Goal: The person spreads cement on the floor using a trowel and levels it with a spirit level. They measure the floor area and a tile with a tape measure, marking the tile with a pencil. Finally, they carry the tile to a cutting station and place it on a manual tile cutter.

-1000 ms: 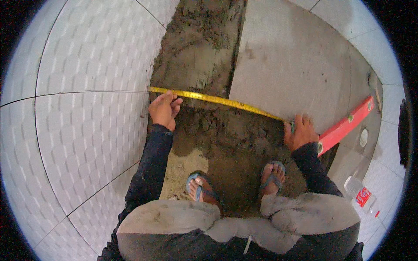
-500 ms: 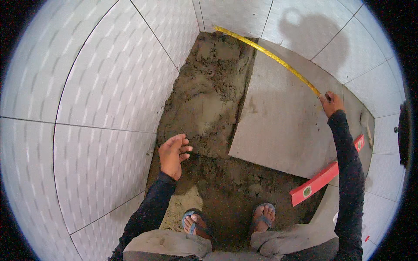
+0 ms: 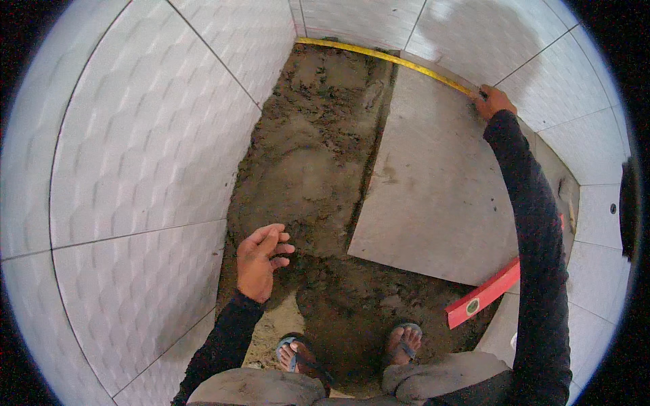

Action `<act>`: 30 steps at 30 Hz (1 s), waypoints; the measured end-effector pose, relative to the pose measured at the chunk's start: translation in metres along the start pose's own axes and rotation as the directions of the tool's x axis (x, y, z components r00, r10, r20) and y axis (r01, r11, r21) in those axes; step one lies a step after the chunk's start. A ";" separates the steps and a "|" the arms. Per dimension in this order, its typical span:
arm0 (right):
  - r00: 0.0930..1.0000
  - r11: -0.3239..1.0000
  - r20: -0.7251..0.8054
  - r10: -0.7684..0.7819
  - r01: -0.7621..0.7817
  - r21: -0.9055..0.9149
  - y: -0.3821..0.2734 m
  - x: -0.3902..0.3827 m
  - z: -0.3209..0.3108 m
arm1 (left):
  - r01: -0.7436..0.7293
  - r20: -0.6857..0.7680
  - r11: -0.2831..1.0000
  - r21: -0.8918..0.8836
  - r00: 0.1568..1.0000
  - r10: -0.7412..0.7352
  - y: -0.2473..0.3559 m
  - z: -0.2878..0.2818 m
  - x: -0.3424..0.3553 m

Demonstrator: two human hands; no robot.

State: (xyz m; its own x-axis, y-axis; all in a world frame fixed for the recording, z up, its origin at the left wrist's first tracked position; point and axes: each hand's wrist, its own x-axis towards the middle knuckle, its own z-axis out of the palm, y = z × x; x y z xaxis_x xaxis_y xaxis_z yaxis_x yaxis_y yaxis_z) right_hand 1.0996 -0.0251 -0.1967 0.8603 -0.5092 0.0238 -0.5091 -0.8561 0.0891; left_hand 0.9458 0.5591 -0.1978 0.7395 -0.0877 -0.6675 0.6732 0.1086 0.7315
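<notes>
My right hand point(image 3: 497, 104) grips a tape measure at the back right; its yellow blade point(image 3: 382, 55) stretches across the far end of the floor along the back wall, over wet cement point(image 3: 291, 155) and a large grey tile point(image 3: 426, 189). The blade's far end is at the back left corner. My left hand point(image 3: 263, 262) holds nothing, raised above the cement beside the left wall, its fingers loosely curled and apart.
Textured white wall tiles point(image 3: 135, 135) surround the patch on the left, back and right. A red spirit level point(image 3: 484, 292) lies at the lower right, partly behind my right arm, near a small tool point(image 3: 572, 213). My sandalled feet point(image 3: 403, 342) stand on the cement at the bottom.
My left hand has left the tape and moved lower. My right hand has moved forward with it, shifting the blade from mid-floor to the back wall, its far end now in the corner.
</notes>
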 end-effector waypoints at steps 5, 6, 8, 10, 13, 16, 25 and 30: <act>0.993 0.999 0.109 0.043 -0.041 -0.019 -0.015 0.011 -0.013 | 0.037 0.002 0.999 0.032 0.999 -0.037 -0.001 -0.001 0.000; 0.994 0.999 0.101 0.043 -0.043 -0.003 -0.014 0.013 -0.012 | 0.045 -0.002 0.998 0.039 0.999 -0.044 -0.001 -0.001 -0.001; 0.997 0.999 0.073 0.038 -0.039 0.012 -0.014 0.013 -0.008 | 0.056 -0.002 0.998 0.039 0.998 -0.055 -0.002 -0.003 0.001; 0.999 1.000 0.033 0.027 -0.027 0.011 -0.017 0.011 -0.002 | 0.063 0.004 0.998 0.023 0.998 -0.064 -0.003 -0.007 0.003; 0.997 0.998 0.042 0.064 -0.065 0.020 -0.011 0.015 0.004 | 0.062 0.012 0.997 0.040 0.998 -0.062 0.000 -0.002 0.005; 0.996 0.998 0.065 0.054 -0.056 0.021 -0.016 0.015 0.002 | 0.072 -0.001 0.996 0.055 0.997 -0.072 0.002 -0.002 0.004; 0.993 0.992 0.049 0.103 -0.106 0.066 -0.023 0.008 -0.005 | 0.073 0.011 0.996 0.051 0.997 -0.073 -0.002 -0.003 0.007; 0.993 0.994 0.068 0.097 -0.100 0.049 -0.010 0.014 0.005 | 0.058 0.047 0.997 0.040 0.997 -0.060 -0.002 0.004 0.008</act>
State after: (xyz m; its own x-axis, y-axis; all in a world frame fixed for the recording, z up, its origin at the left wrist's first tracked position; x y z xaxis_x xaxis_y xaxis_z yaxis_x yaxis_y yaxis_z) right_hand 1.1170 -0.0243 -0.2023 0.8032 -0.5947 -0.0359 -0.5936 -0.8039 0.0375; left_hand 0.9508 0.5541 -0.2040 0.6974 -0.1407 -0.7028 0.7147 0.0633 0.6966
